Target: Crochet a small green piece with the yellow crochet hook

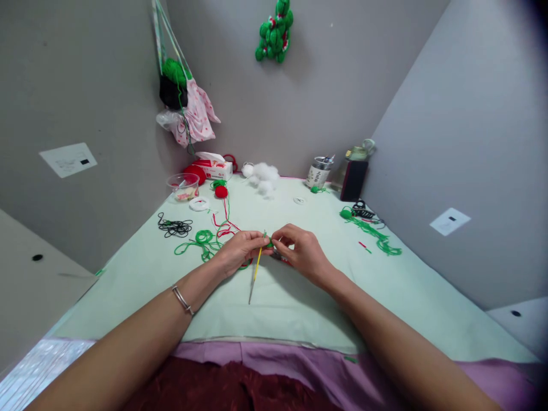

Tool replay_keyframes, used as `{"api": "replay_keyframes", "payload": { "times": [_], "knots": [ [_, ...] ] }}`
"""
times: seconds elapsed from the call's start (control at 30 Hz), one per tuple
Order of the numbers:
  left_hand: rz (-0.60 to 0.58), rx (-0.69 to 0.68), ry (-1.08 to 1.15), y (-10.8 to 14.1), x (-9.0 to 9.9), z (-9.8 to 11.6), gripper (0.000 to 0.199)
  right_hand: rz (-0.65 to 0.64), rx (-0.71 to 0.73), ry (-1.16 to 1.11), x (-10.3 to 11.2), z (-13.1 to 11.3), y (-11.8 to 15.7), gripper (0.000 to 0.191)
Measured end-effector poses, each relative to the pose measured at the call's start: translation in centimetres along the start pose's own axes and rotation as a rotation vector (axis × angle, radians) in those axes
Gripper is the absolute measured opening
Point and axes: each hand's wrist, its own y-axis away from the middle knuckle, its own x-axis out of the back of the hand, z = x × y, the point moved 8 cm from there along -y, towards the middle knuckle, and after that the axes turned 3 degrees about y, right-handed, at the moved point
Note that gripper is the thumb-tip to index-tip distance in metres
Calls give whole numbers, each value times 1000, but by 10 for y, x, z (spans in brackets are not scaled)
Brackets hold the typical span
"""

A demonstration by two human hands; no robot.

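Observation:
My left hand [240, 250] is closed in a pinch on a small green crochet piece [269, 243] above the table's middle. A crochet hook [257, 264] with a yellow grip slants down from the left fingertips, its grey end toward me. From the other side, my right hand [302, 251] pinches the edge of the same piece, thumb and index finger close together. The fingers cover most of the piece. Something dark and red lies partly hidden under the hands. Loose green yarn [204, 244] and red yarn [225, 228] lie beside my left hand.
Black cord [174, 226], a clear plastic tub [184, 187], a tissue box [213, 169] and white stuffing [263, 176] lie left and back. At right are a tin [319, 172], an upright dark phone [354, 181], black-handled scissors [363, 211] and green yarn strands [377, 233].

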Motion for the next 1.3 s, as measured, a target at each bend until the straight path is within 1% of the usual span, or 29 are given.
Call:
{"api": "replay_keyframes", "payload": {
  "times": [0.2, 0.37, 0.5, 0.57, 0.7, 0.8, 1.0, 1.03, 1.17, 1.3],
  "knots": [
    [37, -18, -61, 2, -1, 1, 35, -16, 18, 90, -4, 1, 1, 12],
    [64, -24, -109, 4, 0, 1, 32, -8, -9, 74, -7, 1, 1, 12],
    [71, -29, -101, 3, 1, 2, 32, -7, -60, -24, -8, 3, -2, 8],
    [71, -48, -67, 2, 0, 3, 32, -31, -100, -102, -9, 8, -3, 5],
    [68, -75, -1, 2, -1, 6, 33, -125, -181, -253, -15, 17, -4, 9],
    [72, -80, 25, 2, 0, 6, 33, -149, -209, -320, -15, 20, -4, 12],
    [67, -91, 35, 2, 1, 5, 33, -88, -167, -314, -12, 17, -5, 33],
    [66, -90, 34, 2, 1, 5, 33, -72, -153, -302, -12, 16, -5, 32],
    [66, -85, 34, 0, 2, 2, 33, -13, -118, -271, -11, 15, -5, 14],
    [80, -109, 54, -1, 4, 4, 30, -19, -139, -265, -11, 18, -4, 14]
  ]
}}
